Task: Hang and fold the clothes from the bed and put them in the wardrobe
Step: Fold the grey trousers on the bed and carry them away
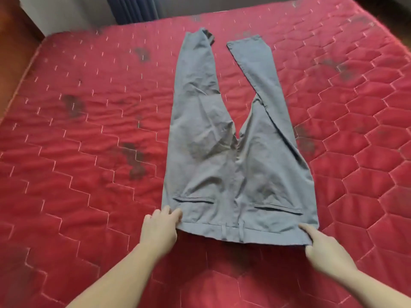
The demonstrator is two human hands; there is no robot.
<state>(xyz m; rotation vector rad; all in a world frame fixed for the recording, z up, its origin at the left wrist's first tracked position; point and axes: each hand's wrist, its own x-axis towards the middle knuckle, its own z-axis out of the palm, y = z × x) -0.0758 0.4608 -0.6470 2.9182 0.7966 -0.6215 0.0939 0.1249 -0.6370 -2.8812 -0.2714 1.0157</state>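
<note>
Grey-blue trousers [224, 138] lie spread flat on a red quilted mattress [89, 130], seat side up, two welt back pockets and belt loops showing. The waistband is nearest the camera and the legs point away, splayed in a V. The left leg's hem is turned up a bit; the right leg has a fold along its inner edge. Left hand [159, 230] grips the left waistband corner, fingers curled over the edge. Right hand [327, 250] pinches the right waistband corner, index finger laid out on top of the cloth, thumb under the edge, probably lifting it slightly, hard to tell. Dark blotches dot the mattress. Dark blue curtain [131, 8] hangs past the far edge, beside a pale wall [66, 14].
</note>
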